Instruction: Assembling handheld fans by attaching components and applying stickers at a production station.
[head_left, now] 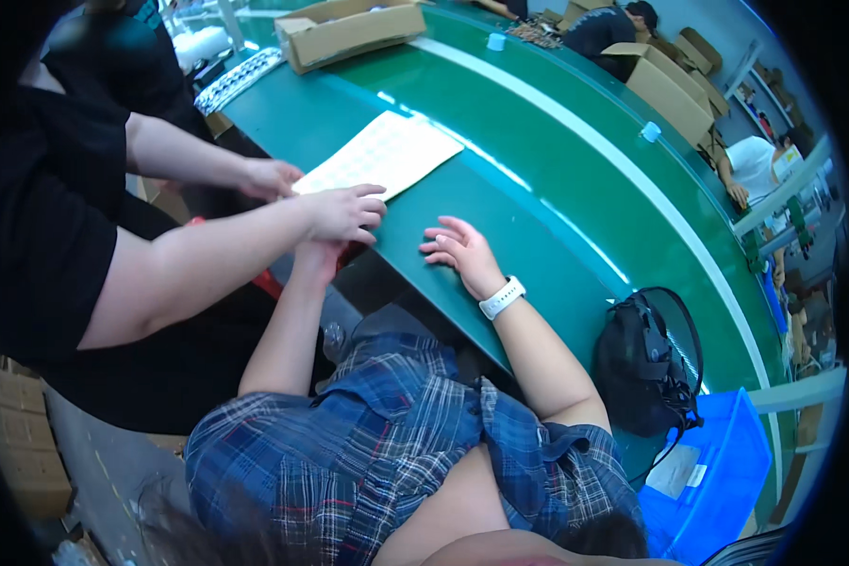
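Observation:
My right hand (455, 249), with a white watch on the wrist, lies flat on the green table (538, 160), fingers apart and holding nothing. My left hand (317, 258) reaches to the table's near edge and is mostly hidden under a co-worker's hand (344, 211). A pale sheet of small stickers (387, 149) lies on the table just beyond. The co-worker in a black shirt stands at my left. One of that person's hands touches the sheet's near corner, and the other hand (269, 177) rests at its left edge.
An open cardboard box (349, 28) stands at the far end of the table, with more boxes (670, 90) along its far right side. A black bag (643, 363) and a blue bin (717, 476) sit to my right. Other people work further along the table.

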`<state>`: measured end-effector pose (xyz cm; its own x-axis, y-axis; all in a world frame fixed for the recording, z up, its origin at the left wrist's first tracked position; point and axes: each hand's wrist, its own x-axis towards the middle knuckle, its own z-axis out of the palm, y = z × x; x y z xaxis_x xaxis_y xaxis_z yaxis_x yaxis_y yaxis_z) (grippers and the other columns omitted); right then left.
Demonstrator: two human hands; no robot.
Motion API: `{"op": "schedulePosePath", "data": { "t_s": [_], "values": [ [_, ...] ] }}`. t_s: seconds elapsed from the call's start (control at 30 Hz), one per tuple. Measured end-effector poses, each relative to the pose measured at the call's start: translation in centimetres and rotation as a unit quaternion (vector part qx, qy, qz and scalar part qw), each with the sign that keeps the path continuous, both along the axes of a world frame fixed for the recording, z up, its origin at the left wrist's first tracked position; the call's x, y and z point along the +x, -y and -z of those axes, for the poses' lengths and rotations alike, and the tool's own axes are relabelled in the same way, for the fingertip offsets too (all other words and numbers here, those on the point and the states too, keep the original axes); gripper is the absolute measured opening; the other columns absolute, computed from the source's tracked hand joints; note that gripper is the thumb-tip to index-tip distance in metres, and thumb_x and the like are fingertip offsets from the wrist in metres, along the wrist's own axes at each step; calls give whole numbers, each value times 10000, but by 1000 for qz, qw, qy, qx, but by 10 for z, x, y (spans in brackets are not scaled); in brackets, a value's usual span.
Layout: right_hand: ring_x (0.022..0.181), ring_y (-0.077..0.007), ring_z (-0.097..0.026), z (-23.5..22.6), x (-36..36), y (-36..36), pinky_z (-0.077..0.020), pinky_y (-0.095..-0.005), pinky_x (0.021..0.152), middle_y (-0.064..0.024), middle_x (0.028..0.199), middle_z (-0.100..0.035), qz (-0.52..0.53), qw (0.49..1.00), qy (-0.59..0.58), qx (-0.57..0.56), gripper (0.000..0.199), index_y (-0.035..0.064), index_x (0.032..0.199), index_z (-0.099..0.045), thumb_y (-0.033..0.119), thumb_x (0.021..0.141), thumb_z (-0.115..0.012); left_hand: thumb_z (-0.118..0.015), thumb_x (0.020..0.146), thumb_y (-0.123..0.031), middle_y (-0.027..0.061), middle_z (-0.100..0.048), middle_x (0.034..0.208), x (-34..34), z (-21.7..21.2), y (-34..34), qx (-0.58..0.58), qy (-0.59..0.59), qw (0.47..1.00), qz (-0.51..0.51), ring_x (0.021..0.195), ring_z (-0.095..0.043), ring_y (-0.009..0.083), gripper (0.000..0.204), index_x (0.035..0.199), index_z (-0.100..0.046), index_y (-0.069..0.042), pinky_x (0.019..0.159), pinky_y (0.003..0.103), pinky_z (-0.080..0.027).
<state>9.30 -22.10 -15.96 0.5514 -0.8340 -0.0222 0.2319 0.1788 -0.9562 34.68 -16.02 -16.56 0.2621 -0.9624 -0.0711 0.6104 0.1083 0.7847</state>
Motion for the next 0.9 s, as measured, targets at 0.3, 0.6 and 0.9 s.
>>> {"op": "schedulePosePath", "data": {
  "t_s": [0.3,0.6,0.9],
  "values": [
    [1051,-333,-562,-6,-18,0,-485,-405,892,-261,1188,-506,-123,958,117,230,373,-83,1224,-383,137,931,-453,-465,850,8,131,-536,1061,-71,6,-56,110,-19,994,-11,769,-596,218,408,1241,-375,-64,618,286,-511],
    [997,-259,-581,-11,-9,-9,-496,-376,863,-190,1154,-540,-71,966,122,216,335,-19,1208,-416,160,928,-456,-462,852,-7,139,-527,1065,-84,29,-65,134,-74,987,49,784,-606,249,409,1243,-350,-59,628,326,-526],
    [949,-230,-604,-7,-8,-7,-508,-347,844,-159,1127,-556,-51,973,80,209,373,7,1257,-375,109,914,-481,-539,893,-194,141,-522,1141,-54,31,-46,134,-69,987,-61,1018,-566,257,446,1262,-331,-53,776,353,-514]
  ]
}}
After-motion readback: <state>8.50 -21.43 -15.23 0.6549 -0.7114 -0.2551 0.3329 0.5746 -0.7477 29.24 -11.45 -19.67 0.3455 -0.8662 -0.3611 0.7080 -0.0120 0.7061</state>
